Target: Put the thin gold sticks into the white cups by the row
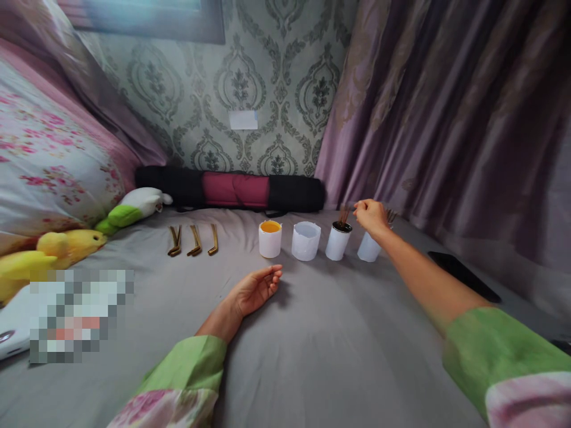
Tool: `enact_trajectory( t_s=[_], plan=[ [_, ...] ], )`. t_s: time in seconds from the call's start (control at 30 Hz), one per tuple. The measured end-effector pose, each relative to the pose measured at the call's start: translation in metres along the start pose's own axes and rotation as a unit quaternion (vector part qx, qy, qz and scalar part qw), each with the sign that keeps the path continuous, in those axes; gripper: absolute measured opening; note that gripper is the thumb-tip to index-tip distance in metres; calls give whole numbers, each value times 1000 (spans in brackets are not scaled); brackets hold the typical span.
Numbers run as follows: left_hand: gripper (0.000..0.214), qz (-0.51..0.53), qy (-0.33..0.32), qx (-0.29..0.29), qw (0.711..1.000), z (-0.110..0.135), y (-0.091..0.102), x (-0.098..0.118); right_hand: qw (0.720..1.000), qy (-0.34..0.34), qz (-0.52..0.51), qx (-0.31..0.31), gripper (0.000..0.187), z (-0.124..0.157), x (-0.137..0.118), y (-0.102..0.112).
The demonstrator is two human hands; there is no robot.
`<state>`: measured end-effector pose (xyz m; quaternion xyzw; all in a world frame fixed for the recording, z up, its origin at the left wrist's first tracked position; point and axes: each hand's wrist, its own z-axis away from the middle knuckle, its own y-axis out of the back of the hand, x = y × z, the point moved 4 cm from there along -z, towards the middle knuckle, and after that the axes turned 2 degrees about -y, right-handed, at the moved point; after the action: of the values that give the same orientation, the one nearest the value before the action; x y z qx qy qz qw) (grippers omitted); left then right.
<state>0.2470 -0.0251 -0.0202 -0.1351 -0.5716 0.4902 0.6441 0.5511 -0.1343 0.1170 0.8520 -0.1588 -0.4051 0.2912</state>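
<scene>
Several white cups stand in a row on the grey bed sheet (339,345): one with a yellow inside (270,238), an empty one (306,241), one with a dark inside holding thin brown sticks (338,240), and one at the right end (369,248). My right hand (371,216) hovers above the two right cups, fingers pinched on thin brown sticks. My left hand (256,289) rests on the sheet in front of the cups, palm up, fingers loosely apart, holding nothing. Three bent golden straws (194,240) lie to the left of the cups.
A black and maroon rolled mat (232,190) lies against the patterned wall. Plush toys (66,246) and a floral pillow (49,160) sit at the left. A purple curtain (446,119) hangs at the right, with a dark flat phone (464,274) beneath it.
</scene>
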Motion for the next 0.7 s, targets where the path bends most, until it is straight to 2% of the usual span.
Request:
enact_trajectory(
  t_s=[0.27, 0.37, 0.5, 0.7],
  plan=[
    [15, 4, -2, 1, 1000, -1, 2, -1, 997, -17, -74, 17, 28, 4, 2, 3],
    [15, 6, -2, -1, 1000, -1, 2, 0, 991, -47, -126, 18, 29, 9, 3, 4],
    [14, 7, -3, -2, 1000, -1, 2, 0, 972, -94, -217, 13, 27, 25, -1, 9],
    [12, 17, -5, -5, 1000, 0, 0, 0, 931, -126, -343, -24, 26, 58, -13, 15]
  ],
)
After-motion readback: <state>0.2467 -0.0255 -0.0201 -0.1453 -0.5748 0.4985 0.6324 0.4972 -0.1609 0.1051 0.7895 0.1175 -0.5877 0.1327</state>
